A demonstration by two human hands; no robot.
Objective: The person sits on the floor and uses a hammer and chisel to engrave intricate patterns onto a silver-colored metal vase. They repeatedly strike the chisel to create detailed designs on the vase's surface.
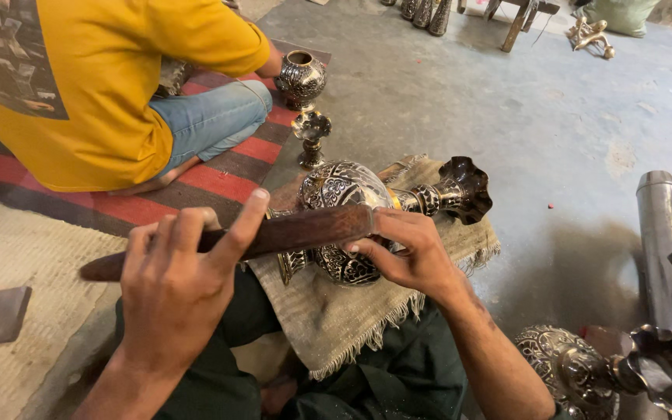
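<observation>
While the left hand (pixel 171 289) wraps its grip around the dark wooden tool (pixel 231 241), fingers curled over the shaft and thumb stretched along it, the tool's far end lies across the engraved metal vase (pixel 344 190). That vase rests on its side on a frayed cloth (pixel 328 311) over the person's lap, its surface already patterned all over; what remains I cannot tell. Further right, the right hand (pixel 406 253) pinches the tool's end, its grip closed there, fingertips touching the vase's belly beside its flared mouth.
</observation>
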